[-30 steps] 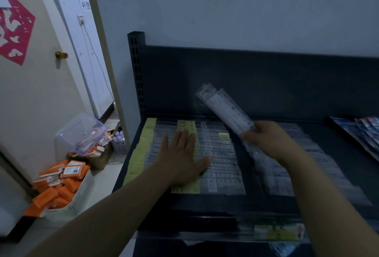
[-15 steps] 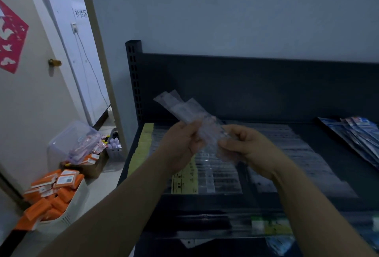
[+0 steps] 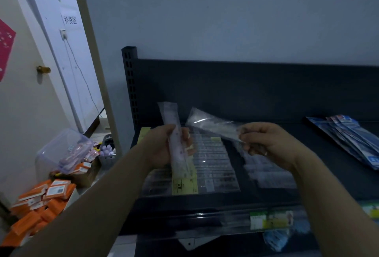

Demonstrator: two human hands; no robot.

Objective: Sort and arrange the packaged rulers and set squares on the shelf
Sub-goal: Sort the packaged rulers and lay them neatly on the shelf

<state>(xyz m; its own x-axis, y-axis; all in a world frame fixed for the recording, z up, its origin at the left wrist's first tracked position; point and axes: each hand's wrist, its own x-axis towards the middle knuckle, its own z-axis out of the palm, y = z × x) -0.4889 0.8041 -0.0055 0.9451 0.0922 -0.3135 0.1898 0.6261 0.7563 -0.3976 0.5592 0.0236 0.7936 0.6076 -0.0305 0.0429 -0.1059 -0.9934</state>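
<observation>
2 hands are up over the shelf (image 3: 307,185), w/ 1 packaged ruler each. The L hand (image 3: 162,150), approx 9 o'clock of frame centre, is wrapped round ruler no. 1 (image 3: 171,113). This is a clear sleeve standing near upright, top end toward 12, lower end hanging below the palm. The R hand (image 3: 270,144), approx 3 o'clock, pinches ruler no. 2 (image 3: 213,124) by its near end betw. thumb and curled fingers. That sleeve slants off toward 10 o'clock, and its tip stops short of ruler no. 1, so the 2 are apart. There is 1 ring (image 3: 266,153) on the R hand.

Below the hands, the flat rulers (image 3: 215,166) lie on the shelf in approx 3 side-by-side batches; pcs per batch are too blurred to count. 1 large yellow label (image 3: 183,186) sits at 6 o'clock of the L hand.

At 3 o'clock on the shelf, well apart from the rulers, is 1 fan of blue packs (image 3: 348,140), several, number unclear. 1 green tag (image 3: 270,220) is on the front rail at 5 o'clock.

On the floor at 8 o'clock is 1 heap of orange boxes (image 3: 41,199), 10+ at a look. 1 clear tub (image 3: 59,150) is just behind it.
</observation>
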